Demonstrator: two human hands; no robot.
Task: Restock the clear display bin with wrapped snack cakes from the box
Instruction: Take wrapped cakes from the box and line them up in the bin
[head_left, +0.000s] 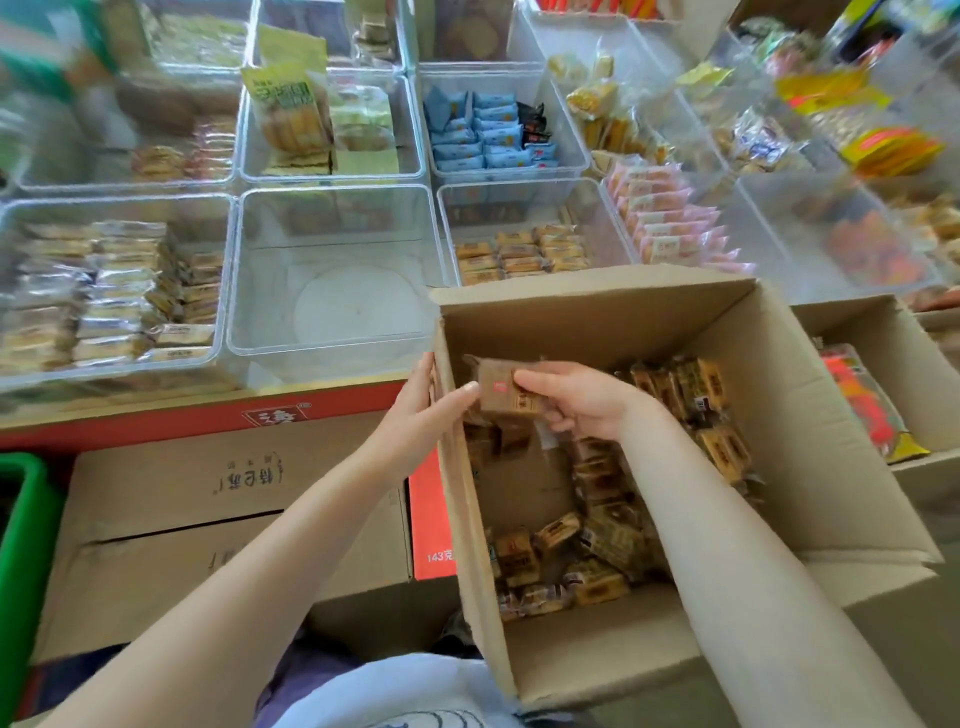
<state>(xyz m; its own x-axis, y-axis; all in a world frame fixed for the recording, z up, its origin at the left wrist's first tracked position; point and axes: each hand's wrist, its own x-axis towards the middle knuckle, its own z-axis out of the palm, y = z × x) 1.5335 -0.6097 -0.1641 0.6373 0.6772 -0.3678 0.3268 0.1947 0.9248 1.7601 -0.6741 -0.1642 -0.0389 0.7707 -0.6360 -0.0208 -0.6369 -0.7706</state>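
The right hand (571, 400) pinches 1 brown wrapped snack cake (506, 392) between thumb and curled fingers, held above the open cardboard box (810, 467) near its far-left corner. The left hand (426, 410) rests on the box's left wall, fingers straight, thumb tip touching the cake. More cakes (597, 545) lie inside the box. The clear display bin (332, 280) stands just beyond the box's far-left corner.

Clear bins (332, 270) of wrapped snacks are sitting side by side on the display counter (208, 410); cardboard boxes (234, 519) are sitting below its red front edge.
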